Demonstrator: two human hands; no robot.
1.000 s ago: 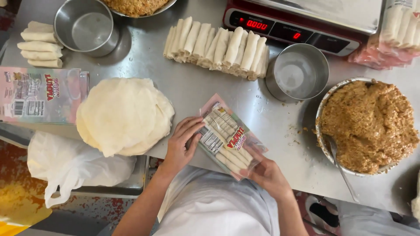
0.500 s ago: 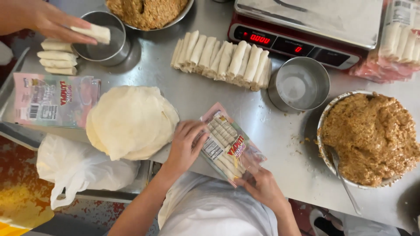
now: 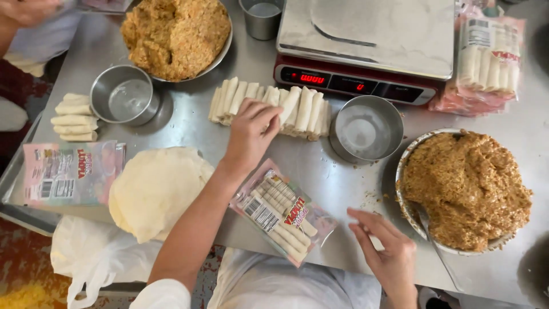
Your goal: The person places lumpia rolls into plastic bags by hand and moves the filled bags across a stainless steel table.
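My left hand [image 3: 251,129] reaches over the steel table [image 3: 337,171] to a row of pale spring rolls [image 3: 306,109] in front of the scale, and its fingers close on one roll in the row. A clear printed packet [image 3: 280,214], filled with rolls, lies flat by the table's near edge under my left forearm. To the right of that packet my right hand [image 3: 386,249] hovers with its fingers apart and nothing in it.
A stack of round wrappers [image 3: 157,189] lies left of the packet, with empty packets [image 3: 68,171] and a few rolls [image 3: 74,117] further left. Two bowls of brown filling [image 3: 469,183] [image 3: 177,34], two metal cups [image 3: 366,129] [image 3: 123,94], a scale [image 3: 366,40] and filled packets [image 3: 486,63] surround them. Another person's hand [image 3: 28,11] is at top left.
Both hands let go of the packet, which now lies on the table. My left hand moved forward to the row of rolls, and my right hand drew off to the right.
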